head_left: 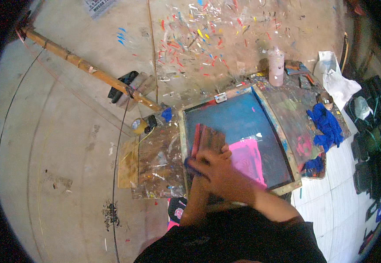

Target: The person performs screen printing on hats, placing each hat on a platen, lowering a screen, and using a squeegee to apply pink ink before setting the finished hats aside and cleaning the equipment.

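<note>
A squeegee (211, 139) with a broad brown body and a pink-red edge on its left stands tilted over the left part of a printing screen (225, 116). Both my hands meet at its near end. My right hand (222, 172) crosses over the top, its fingers closed and smeared by motion. My left hand (198, 179) is beneath, mostly covered by the right, and also grips the squeegee. A dark blue patch shows by the fingers; I cannot make out what it is. Bright pink ink (248, 160) lies on the blue mesh, right of the hands.
A paint-stained board (155, 164) carries the wooden-framed screen. On its left lies a tape roll (138, 126); at the back stands a pinkish bottle (276, 68). Blue cloth (325, 125) and white paper (336, 81) lie right. A wooden pole (89, 69) slants along the spattered wall.
</note>
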Motion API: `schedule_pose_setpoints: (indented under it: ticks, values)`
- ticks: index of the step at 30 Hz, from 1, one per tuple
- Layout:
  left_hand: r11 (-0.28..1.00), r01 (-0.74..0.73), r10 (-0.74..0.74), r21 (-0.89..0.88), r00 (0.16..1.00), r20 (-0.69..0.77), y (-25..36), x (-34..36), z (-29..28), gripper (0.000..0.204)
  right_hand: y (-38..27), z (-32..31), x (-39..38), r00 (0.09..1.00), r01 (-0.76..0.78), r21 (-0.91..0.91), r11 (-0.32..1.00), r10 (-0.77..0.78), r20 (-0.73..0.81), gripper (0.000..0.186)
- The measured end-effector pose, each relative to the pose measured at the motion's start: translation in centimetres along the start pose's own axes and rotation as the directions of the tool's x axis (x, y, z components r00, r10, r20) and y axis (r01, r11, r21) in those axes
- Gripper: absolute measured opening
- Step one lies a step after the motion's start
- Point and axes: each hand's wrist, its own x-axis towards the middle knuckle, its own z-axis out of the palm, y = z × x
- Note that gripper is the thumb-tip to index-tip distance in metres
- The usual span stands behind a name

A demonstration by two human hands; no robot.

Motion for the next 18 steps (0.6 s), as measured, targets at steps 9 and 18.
schedule_pose_setpoints:
  ticks: [9,18]
  values:
    - [0.999,-0.045,0.044,0.008,0.997,0.066,1.6,0.7,0.0,0.049,-1.6,0.5,-0.9,0.979,-0.088,0.048,0.995,0.096,-0.181,0.026]
    - [0.880,-0.358,0.455,0.312,0.823,-0.340,0.3,-1.3,4.4,0.046,1.2,1.0,0.5,0.877,-0.250,0.352,0.902,0.365,-0.312,0.026]
